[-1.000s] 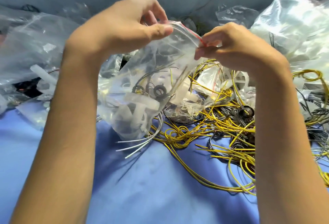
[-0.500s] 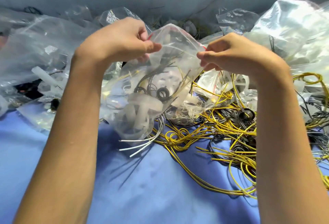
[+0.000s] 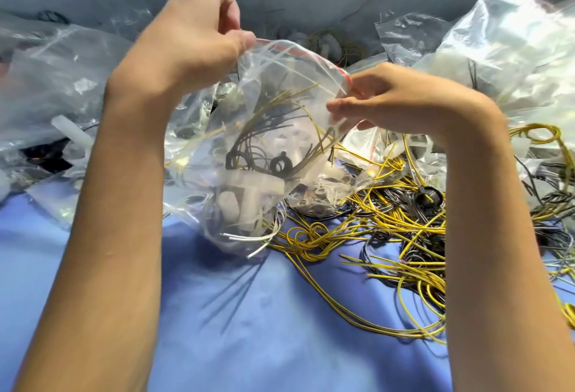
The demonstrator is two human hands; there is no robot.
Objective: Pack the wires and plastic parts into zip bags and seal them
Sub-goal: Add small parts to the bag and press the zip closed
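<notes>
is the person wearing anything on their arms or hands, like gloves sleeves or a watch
No. The left hand and right hand are bare, with no gloves or rings showing. The left forearm and right forearm are uncovered down to the picture's lower edge: no sleeves, watch, wristband or markings.

Work surface covered by a blue cloth (image 3: 249, 329), slightly creased. On the right half, a loose tangle of yellow wires (image 3: 389, 236) is spread across the cloth, with black wires (image 3: 417, 254) mixed through it and a black ring part (image 3: 429, 198) sitting in the tangle. A yellow wire coil (image 3: 539, 134) lies further right. Along the far side are heaps of clear plastic bags (image 3: 46, 86) on the left and a large crumpled bag (image 3: 513, 49) at far right. A white plastic part (image 3: 70, 131) lies among the left bags. A small red-strip zip bag (image 3: 367, 145) lies just beside the yellow tangle.
</notes>
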